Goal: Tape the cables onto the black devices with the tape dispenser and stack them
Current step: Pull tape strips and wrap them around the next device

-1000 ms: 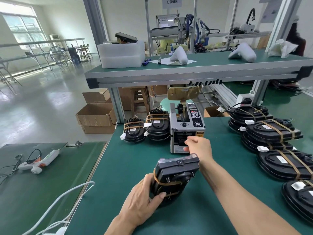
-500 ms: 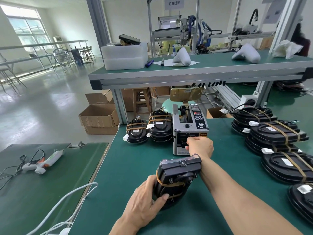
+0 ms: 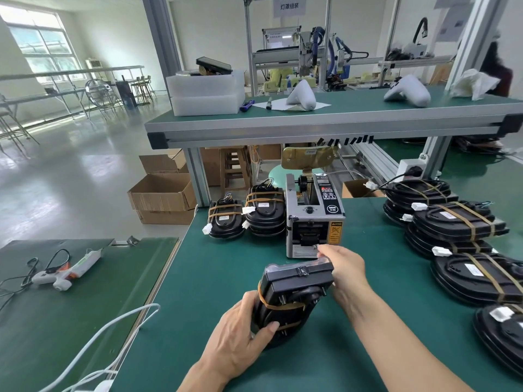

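Your left hand (image 3: 240, 339) grips the device (image 3: 291, 298) upright on the mat (image 3: 226, 264). Your right hand (image 3: 343, 267) reaches the dispenser (image 3: 314, 219) mouth just behind; its fingertips' grip can't be told.

- Desk (image 3: 220, 267): dark green mat.
- Held device (image 3: 291, 295): black, banded with tan tape strips.
- Tape dispenser (image 3: 312, 219): silver-grey body, black control panel, orange-yellow warning label.
- Stacked devices (image 3: 458, 224): black, tan tape bands, white connectors.
- Glue gun (image 3: 68, 271): white with orange accent.
- Cardboard boxes (image 3: 161, 193): brown.
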Action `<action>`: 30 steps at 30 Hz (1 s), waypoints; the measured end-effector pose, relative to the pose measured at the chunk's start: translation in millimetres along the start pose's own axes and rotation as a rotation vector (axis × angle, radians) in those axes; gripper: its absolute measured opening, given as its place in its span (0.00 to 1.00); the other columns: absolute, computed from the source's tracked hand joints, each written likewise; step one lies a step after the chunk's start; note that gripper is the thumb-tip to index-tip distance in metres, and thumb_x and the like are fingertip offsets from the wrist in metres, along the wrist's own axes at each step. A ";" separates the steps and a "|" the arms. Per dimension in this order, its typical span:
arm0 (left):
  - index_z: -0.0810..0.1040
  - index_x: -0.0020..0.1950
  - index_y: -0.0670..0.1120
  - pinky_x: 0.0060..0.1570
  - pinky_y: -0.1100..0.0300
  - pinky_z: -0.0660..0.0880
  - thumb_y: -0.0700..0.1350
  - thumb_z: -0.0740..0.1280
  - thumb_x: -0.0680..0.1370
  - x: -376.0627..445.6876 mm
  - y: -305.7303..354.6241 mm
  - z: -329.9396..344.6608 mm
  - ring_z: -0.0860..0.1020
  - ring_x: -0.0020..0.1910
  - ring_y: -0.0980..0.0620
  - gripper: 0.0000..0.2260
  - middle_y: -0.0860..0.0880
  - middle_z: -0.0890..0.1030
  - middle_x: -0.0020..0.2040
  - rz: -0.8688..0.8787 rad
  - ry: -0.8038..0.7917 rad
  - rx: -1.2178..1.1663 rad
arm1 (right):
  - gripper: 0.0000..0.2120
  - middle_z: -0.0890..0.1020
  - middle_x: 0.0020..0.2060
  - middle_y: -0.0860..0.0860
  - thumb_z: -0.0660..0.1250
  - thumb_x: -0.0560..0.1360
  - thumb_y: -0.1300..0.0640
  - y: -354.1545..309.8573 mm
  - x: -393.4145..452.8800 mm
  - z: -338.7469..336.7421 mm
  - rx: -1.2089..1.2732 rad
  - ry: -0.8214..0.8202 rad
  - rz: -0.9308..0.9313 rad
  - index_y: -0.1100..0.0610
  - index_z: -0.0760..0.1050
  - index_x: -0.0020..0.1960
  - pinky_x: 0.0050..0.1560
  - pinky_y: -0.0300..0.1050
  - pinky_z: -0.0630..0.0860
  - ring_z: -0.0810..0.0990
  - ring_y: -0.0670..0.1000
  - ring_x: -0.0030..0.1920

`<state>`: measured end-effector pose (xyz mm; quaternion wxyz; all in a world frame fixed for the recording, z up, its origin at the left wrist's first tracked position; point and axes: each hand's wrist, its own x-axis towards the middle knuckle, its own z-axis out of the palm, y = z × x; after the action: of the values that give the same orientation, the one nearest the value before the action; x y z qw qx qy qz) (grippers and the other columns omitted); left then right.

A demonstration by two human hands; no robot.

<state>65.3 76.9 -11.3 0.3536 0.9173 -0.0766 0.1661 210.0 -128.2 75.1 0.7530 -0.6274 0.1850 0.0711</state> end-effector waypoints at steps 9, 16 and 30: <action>0.65 0.64 0.62 0.45 0.73 0.68 0.70 0.61 0.81 -0.9 0.7 0.5 0.74 0.45 0.65 0.18 0.65 0.77 0.50 -0.004 0.015 0.029 | 0.04 0.87 0.53 0.43 0.79 0.67 0.52 -26.2 -109.7 -33.5 0.105 -0.239 -0.288 0.50 0.84 0.38 0.57 0.39 0.74 0.83 0.40 0.50; 0.64 0.63 0.62 0.46 0.74 0.68 0.71 0.61 0.80 -1.4 2.2 -0.1 0.74 0.46 0.66 0.19 0.65 0.76 0.51 -0.008 0.015 0.037 | 0.12 0.82 0.62 0.49 0.76 0.73 0.65 -5.9 -109.5 -16.3 0.082 -0.189 -0.357 0.50 0.86 0.36 0.41 0.20 0.71 0.83 0.32 0.47; 0.64 0.64 0.63 0.47 0.75 0.67 0.70 0.62 0.80 -0.3 4.1 -0.7 0.72 0.46 0.70 0.18 0.67 0.76 0.52 -0.011 0.015 0.043 | 0.07 0.81 0.61 0.43 0.78 0.71 0.60 12.8 -103.8 -11.8 0.050 -0.112 -0.418 0.48 0.87 0.39 0.59 0.39 0.73 0.82 0.41 0.59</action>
<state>63.8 74.3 -8.3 0.3355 0.9237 -0.0654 0.1728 107.9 -124.0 99.8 0.7757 -0.6285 0.0104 -0.0566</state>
